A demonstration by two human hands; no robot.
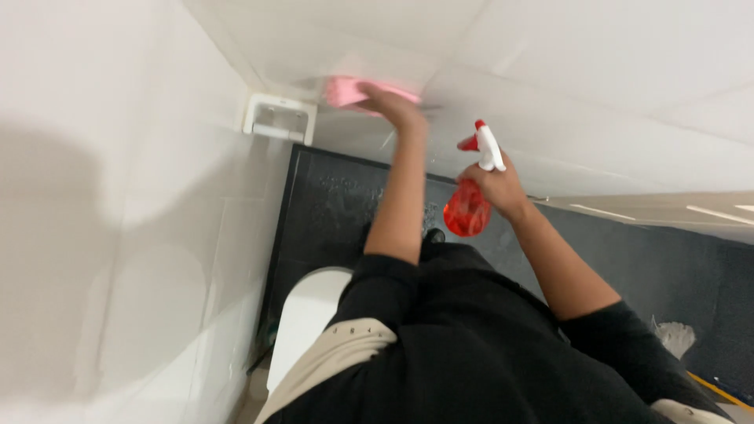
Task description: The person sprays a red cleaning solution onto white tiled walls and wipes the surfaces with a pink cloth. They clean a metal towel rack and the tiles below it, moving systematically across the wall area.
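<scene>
My left hand (395, 105) presses a pink cloth (345, 91) flat against the white tiled wall (550, 47), near the corner. My right hand (496, 185) grips a spray bottle by its neck. The bottle (466, 212) holds red liquid and hangs below the hand, while its white and red trigger head (487, 145) points up towards the wall. Both arms are in black sleeves pushed up past the forearms. The two hands are a short way apart.
A white paper holder (279, 118) is fixed in the wall corner left of the cloth. A white toilet (310, 314) stands below on a dark wet floor (338, 204). White tiled walls (118, 235) close in on the left.
</scene>
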